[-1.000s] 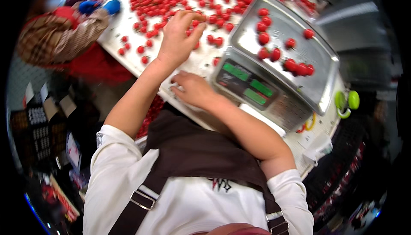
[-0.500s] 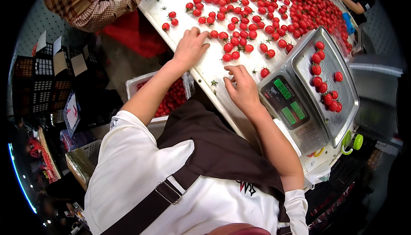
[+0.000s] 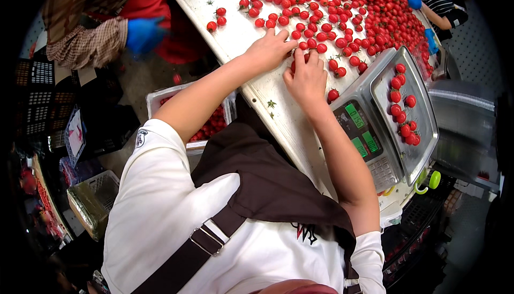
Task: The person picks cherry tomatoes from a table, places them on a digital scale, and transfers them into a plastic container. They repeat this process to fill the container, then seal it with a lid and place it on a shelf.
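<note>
Long white table (image 3: pixel 251 29); black crates (image 3: pixel 37 96) stacked at left (dim floor); grey floor.

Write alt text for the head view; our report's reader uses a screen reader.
A person's left hand and right hand rest among red cherry tomatoes on a white table, beside a digital scale whose steel tray holds several tomatoes.
</note>
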Demonstrator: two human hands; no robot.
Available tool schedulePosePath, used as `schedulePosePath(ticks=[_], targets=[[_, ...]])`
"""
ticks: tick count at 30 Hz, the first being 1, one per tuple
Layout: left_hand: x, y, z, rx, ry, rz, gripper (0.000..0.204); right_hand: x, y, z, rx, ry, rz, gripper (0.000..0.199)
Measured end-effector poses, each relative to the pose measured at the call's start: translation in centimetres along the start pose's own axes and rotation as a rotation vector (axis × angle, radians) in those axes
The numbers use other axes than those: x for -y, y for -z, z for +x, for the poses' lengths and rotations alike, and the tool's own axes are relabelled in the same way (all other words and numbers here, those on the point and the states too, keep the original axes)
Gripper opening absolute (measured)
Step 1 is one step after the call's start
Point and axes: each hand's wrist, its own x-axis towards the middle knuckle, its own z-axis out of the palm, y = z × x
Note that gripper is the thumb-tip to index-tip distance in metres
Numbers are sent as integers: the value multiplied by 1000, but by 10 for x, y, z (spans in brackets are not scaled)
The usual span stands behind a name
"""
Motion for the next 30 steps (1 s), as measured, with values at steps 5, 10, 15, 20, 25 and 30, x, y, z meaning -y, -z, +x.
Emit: schedulePosePath(ticks=[5,10,15,20,25,30], targets=[[12,0,-30,-147,354,-1022,35,9,-4,-26,12,60,-12,44],[-6,39,-56,-105,770,-2134,40,10,7,-20,27,58,153,32],[-13,33,-63,26,799,-1833,38,-3,19,-18,-35,-299,671,24],[-30,23,-42,-119,353,-668,22,-16,60,-16,193,-935,1824,39],[-59,22,-20,27,193,-258,38,-33,45,-31,334,-900,2346,50],[-64,19,-16,27,197,-335,47,-34,49,-31,429,-704,2482,39]])
